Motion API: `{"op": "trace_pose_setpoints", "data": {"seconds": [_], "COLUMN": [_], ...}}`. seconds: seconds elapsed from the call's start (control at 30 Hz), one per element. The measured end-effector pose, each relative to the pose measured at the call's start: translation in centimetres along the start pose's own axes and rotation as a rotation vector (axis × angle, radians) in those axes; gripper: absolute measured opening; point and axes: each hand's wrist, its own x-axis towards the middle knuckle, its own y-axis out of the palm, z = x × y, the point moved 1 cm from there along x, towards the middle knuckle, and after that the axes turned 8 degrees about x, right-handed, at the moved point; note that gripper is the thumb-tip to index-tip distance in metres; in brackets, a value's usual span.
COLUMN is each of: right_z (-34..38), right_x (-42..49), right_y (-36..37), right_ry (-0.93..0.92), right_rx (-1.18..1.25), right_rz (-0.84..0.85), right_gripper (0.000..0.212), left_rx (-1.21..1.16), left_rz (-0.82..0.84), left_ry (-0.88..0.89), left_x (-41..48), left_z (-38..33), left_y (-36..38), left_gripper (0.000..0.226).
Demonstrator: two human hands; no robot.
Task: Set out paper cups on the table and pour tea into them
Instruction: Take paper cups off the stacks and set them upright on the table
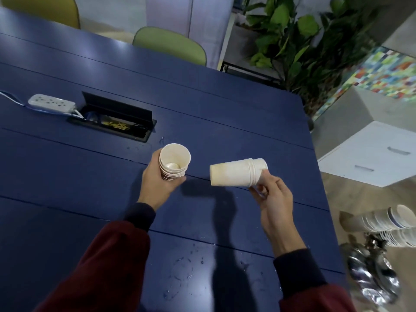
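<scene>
Lying sideways over the table (67,176), cups (234,173) pinched in the grip of the right hand (272,197) point their bottoms at the left hand (157,183), whose grip wraps the upright stack (174,159).

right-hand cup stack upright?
No, the cup stack in the right hand lies sideways, its base end pointing toward the upright stack gripped by the left hand.

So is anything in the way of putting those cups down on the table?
Nothing visible is. The left hand holds the upright stack and the right hand the sideways stack over bare table; power strip and cable box lie far left.
</scene>
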Motion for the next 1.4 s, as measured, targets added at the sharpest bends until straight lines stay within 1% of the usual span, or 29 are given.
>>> {"op": "trace_pose_setpoints", "data": {"seconds": [0.13,0.23,0.27,0.33,0.37,0.4,0.43,0.47,0.5,0.53,0.57,0.63,0.67,0.7,0.73,0.77,0.8,0.87,0.93,1.0,1.07,1.13,1.17,1.2,1.27,1.37,1.4], "right_z": [-0.8,-0.8,-0.8,-0.8,-0.9,-1.0,-1.1,-1.2,-1.5,-1.7,-1.9,-2.3,-2.5,-2.6,-2.6,-2.6,-2.5,-2.1,-1.4,-0.7,0.2,0.9,1.0,0.9,0.2,-1.0,-1.1], "right_x": [-0.5,-1.0,-1.1,-1.3,-1.4,-1.5,-1.6,-1.8,-1.8,-1.9,-2.0,-2.1,-2.2,-2.2,-2.2,-2.2,-2.1,-1.0,1.6,4.8,7.4,9.4,10.2,11.1,12.7,13.4,13.2], "right_y": [0.3,0.6,0.7,0.6,0.6,0.5,0.3,0.1,-0.1,-0.4,-0.6,-1.0,-1.1,-1.2,-1.3,-1.4,-1.4,-1.9,-2.9,-4.5,-5.6,-6.2,-6.4,-6.7,-7.3,-8.2,-8.2], "right_ry": [-0.023,-0.036,-0.044,-0.064,-0.073,-0.083,-0.089,-0.089,-0.082,-0.068,-0.049,0.0,0.025,0.053,0.082,0.11,0.133,0.139,0.084,-0.027,-0.139,-0.216,-0.233,-0.233,-0.175,-0.028,-0.013], "right_rx": [-0.056,-0.124,-0.149,-0.193,-0.214,-0.233,-0.252,-0.271,-0.29,-0.313,-0.347,-0.42,-0.45,-0.482,-0.509,-0.526,-0.538,-0.602,-0.674,-0.74,-0.858,-0.976,-1.035,-1.095,-1.196,-1.213,-1.198], "right_rz": [-0.007,0.007,0.016,0.036,0.046,0.052,0.058,0.068,0.083,0.109,0.144,0.216,0.257,0.302,0.346,0.384,0.414,0.431,0.342,0.168,0.009,-0.07,-0.092,-0.1,-0.084,-0.033,-0.03], "right_gripper": [0.028,0.027,0.027,0.028,0.028,0.027,0.027,0.026,0.025,0.024,0.024,0.024,0.025,0.025,0.024,0.023,0.022,0.021,0.023,0.024,0.021,0.014,0.011,0.013,0.024,0.033,0.036], "left_rx": [0.007,0.039,0.061,0.156,0.179,0.164,0.111,0.065,0.067,0.109,0.183,0.343,0.388,0.416,0.433,0.449,0.465,0.504,0.512,0.475,0.424,0.377,0.358,0.345,0.329,0.311,0.312], "left_rz": [-0.016,0.012,0.015,0.039,0.095,0.179,0.255,0.293,0.294,0.257,0.197,0.127,0.143,0.188,0.253,0.32,0.367,0.4,0.411,0.42,0.421,0.424,0.428,0.434,0.449,0.472,0.479], "left_ry": [-0.048,-0.108,-0.172,-0.387,-0.511,-0.595,-0.612,-0.565,-0.477,-0.365,-0.264,-0.129,-0.087,-0.059,-0.049,-0.056,-0.066,-0.067,-0.081,-0.117,-0.153,-0.166,-0.167,-0.163,-0.156,-0.15,-0.148], "left_x": [0.6,0.3,-0.1,-2.0,-3.5,-5.2,-6.7,-8.0,-9.1,-9.9,-10.3,-10.4,-10.3,-10.0,-9.7,-9.3,-9.0,-8.5,-8.1,-7.8,-7.4,-6.6,-6.2,-5.8,-5.2,-4.5,-4.2], "left_z": [1.2,1.8,2.3,3.2,3.2,3.0,2.4,1.4,0.1,-0.9,-1.9,-3.6,-4.0,-4.1,-4.0,-3.7,-3.3,-2.7,-2.1,-1.3,-0.6,-0.3,-0.2,-0.2,-0.1,0.0,0.0], "left_y": [-0.1,-0.1,0.1,0.6,0.9,1.4,2.1,2.7,3.4,4.1,4.8,5.8,6.4,7.0,7.6,8.3,8.8,9.6,9.9,10.0,10.0,10.0,10.0,9.9,9.9,9.7,9.6], "left_gripper": [0.084,0.093,0.095,0.097,0.093,0.083,0.07,0.057,0.049,0.047,0.054,0.085,0.099,0.106,0.106,0.099,0.088,0.064,0.056,0.058,0.062,0.062,0.062,0.062,0.063,0.062,0.062]}}
